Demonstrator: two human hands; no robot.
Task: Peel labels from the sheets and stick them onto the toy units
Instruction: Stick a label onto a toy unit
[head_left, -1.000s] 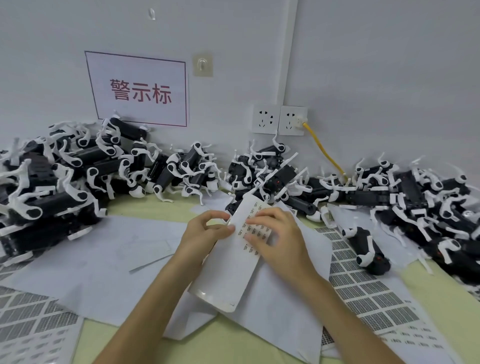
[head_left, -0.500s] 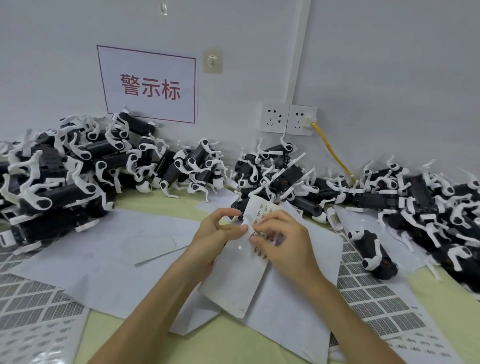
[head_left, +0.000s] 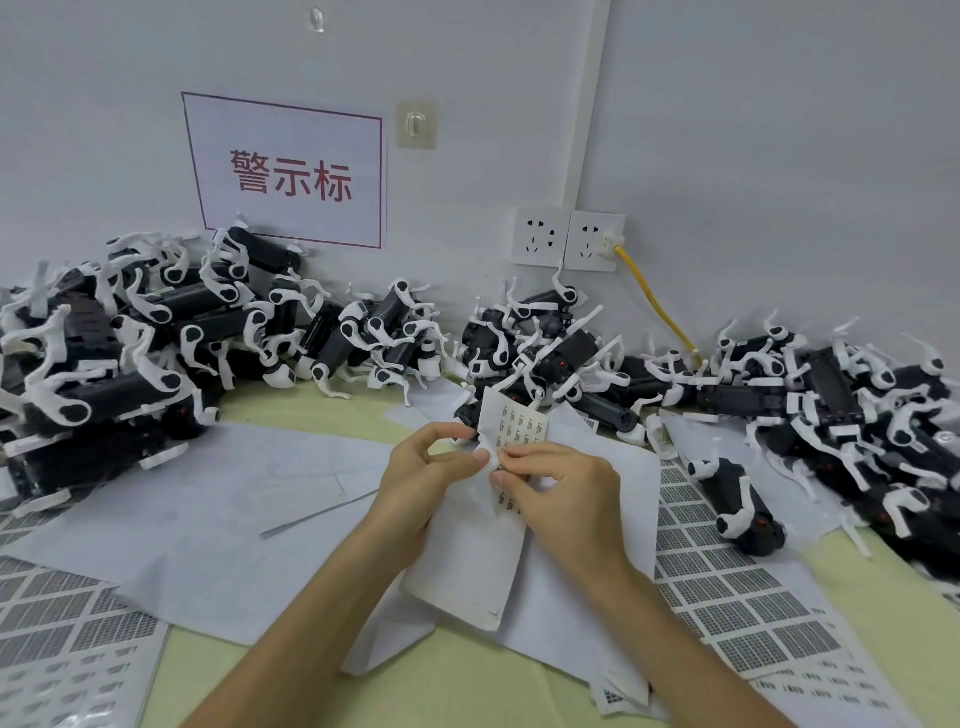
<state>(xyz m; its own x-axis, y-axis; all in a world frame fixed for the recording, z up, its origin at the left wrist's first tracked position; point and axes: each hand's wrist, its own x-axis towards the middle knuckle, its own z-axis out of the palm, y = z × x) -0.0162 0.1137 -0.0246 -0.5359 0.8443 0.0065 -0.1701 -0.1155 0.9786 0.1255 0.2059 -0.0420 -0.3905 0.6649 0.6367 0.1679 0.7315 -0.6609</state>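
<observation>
Center frame: my left hand (head_left: 421, 470) pinched the curled edge of the label sheet (head_left: 467, 561) between thumb and forefinger. My right hand (head_left: 563, 491) had its fingers (head_left: 524, 453) curled, tips pinching at the sheet's printed rows just beside the left thumb; couldn't tell if a label was lifted. The sheet was held tilted over loose white papers (head_left: 208, 509) on the worktop (head_left: 467, 691). Toy units (head_left: 130, 384), black with white legs, were heaped along the wall from left edge to right. A lone toy unit (head_left: 735, 496) lay right of center by the gridded sheets (head_left: 727, 587). Red-lettered sign (head_left: 291, 171) upper left, sockets (head_left: 566, 239) and yellow cable (head_left: 657, 306) upper center.
</observation>
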